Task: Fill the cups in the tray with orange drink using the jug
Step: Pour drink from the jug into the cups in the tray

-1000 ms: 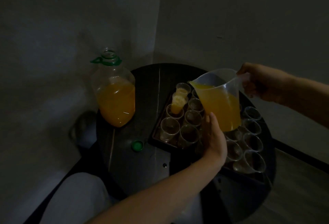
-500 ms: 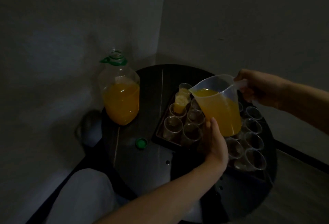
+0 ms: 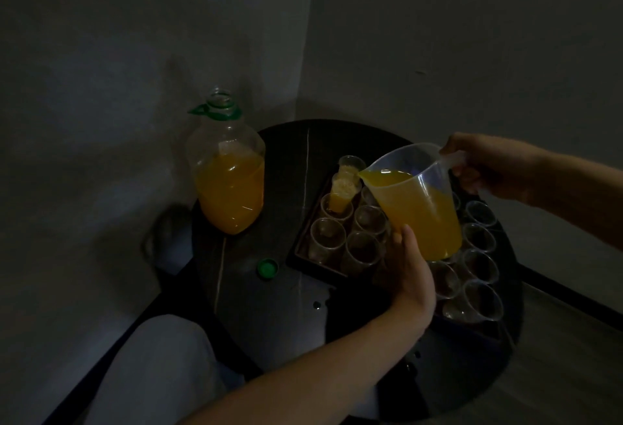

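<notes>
A clear plastic jug [image 3: 418, 202] of orange drink hangs tilted to the left above a dark tray [image 3: 305, 252] of several clear cups. My right hand [image 3: 488, 165] grips the jug's handle. My left hand [image 3: 409, 269] touches the jug's lower side with straight fingers. The orange drink reaches the spout, which sits over the cups at the tray's far left. One cup [image 3: 337, 203] there holds orange drink, and the cups [image 3: 349, 175] behind it look filled too. The cups [image 3: 478, 261] nearer me look empty. The jug hides some cups in the middle.
A large clear bottle [image 3: 229, 185], half full of orange drink and uncapped, stands at the left of the round dark table [image 3: 279, 316]. Its green cap [image 3: 267, 268] lies on the table near the tray. Grey walls close in behind and to the left. My knee shows lower left.
The jug has tipped a little further to the left and the drink has risen to the spout. My left hand has stayed against its lower side.
</notes>
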Motion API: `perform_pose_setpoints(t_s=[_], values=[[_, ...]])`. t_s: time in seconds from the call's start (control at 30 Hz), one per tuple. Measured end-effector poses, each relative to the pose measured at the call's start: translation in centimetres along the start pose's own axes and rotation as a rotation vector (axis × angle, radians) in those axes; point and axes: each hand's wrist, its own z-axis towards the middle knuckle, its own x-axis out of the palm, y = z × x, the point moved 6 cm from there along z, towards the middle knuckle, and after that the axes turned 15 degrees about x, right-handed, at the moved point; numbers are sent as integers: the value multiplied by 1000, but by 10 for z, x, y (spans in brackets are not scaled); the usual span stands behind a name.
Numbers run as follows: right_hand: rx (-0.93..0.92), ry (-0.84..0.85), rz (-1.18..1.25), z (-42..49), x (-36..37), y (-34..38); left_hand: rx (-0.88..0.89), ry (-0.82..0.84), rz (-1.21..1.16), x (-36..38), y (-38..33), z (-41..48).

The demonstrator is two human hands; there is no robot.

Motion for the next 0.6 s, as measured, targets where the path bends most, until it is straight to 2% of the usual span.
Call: perform_pose_setpoints(t_s=[0.27, 0.6], values=[[6, 29, -15, -2, 2, 1, 16, 59, -43, 3, -10, -4], [30, -4, -50, 0, 0, 0, -23, 54, -42, 4, -10, -6]])
